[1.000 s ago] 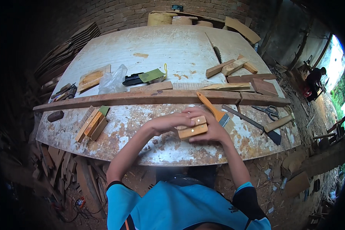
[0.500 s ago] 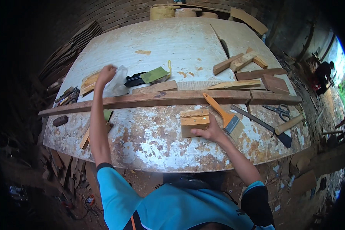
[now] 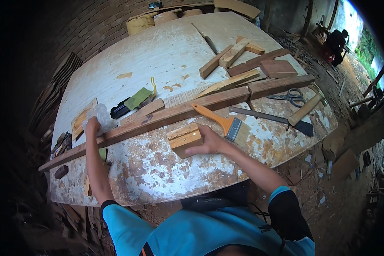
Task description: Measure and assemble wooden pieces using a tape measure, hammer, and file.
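Observation:
My left hand (image 3: 92, 125) is closed at a clear plastic bag (image 3: 104, 116), beyond the long wooden beam; its fingertips are partly hidden. My right hand (image 3: 209, 141) grips a small wooden block (image 3: 185, 140) from its right side, near the middle of the table. The block has a groove along its top and pale round spots on one face. Just beyond the right hand lies a wide paintbrush (image 3: 213, 117) with an orange handle. Beside the bag are a black tool (image 3: 120, 109) and a piece of green sandpaper (image 3: 138, 98).
The long beam (image 3: 170, 112) crosses the worn table (image 3: 145, 179). At right lie scissors (image 3: 292, 97), a hammer (image 3: 305, 109) and a dark flat-ended bar (image 3: 269, 116). Wood pieces (image 3: 232, 53) and a saw (image 3: 210, 44) lie farther off. A person (image 3: 336, 45) sits in the background.
My view has turned, so the table appears tilted. My left hand has come lower and nearer, with the bag at it. The right hand still holds the block.

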Demonstrator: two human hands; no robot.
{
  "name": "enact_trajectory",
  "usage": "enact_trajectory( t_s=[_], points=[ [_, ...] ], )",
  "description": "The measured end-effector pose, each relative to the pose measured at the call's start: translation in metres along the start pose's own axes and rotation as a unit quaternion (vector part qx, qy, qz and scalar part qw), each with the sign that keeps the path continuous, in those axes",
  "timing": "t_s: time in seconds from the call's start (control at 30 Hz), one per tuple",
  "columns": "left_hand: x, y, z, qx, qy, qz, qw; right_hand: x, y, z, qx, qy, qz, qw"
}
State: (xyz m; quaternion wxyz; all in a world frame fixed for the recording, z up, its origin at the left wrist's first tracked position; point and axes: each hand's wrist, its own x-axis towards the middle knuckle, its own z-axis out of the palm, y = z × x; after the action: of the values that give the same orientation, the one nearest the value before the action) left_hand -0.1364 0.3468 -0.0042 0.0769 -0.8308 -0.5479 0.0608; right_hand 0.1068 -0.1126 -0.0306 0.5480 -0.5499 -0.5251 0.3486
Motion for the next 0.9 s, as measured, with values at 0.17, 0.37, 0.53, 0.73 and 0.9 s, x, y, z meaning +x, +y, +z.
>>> enact_trajectory(
  t_s=[0.17,0.37,0.53,0.73,0.9],
  points=[
    [-0.017,-0.01,0.01,-0.066,0.009,0.014,0.998,0.0,0.002,0.001,0.022,-0.006,-0.011,1.0],
    [-0.007,-0.021,0.029,-0.091,0.051,-0.004,0.995,0.001,0.001,0.002,0.018,0.002,-0.015,1.0],
    [0.003,-0.018,0.04,-0.133,0.07,-0.045,0.988,-0.001,-0.002,-0.001,0.018,-0.006,0.002,1.0],
    [-0.006,-0.005,0.038,-0.107,0.082,-0.057,0.989,-0.005,-0.002,-0.002,-0.025,-0.013,-0.042,0.999],
    [-0.013,0.002,0.038,-0.106,0.113,-0.019,0.988,-0.003,-0.005,0.0,-0.023,0.0,-0.024,0.999]
  ],
)
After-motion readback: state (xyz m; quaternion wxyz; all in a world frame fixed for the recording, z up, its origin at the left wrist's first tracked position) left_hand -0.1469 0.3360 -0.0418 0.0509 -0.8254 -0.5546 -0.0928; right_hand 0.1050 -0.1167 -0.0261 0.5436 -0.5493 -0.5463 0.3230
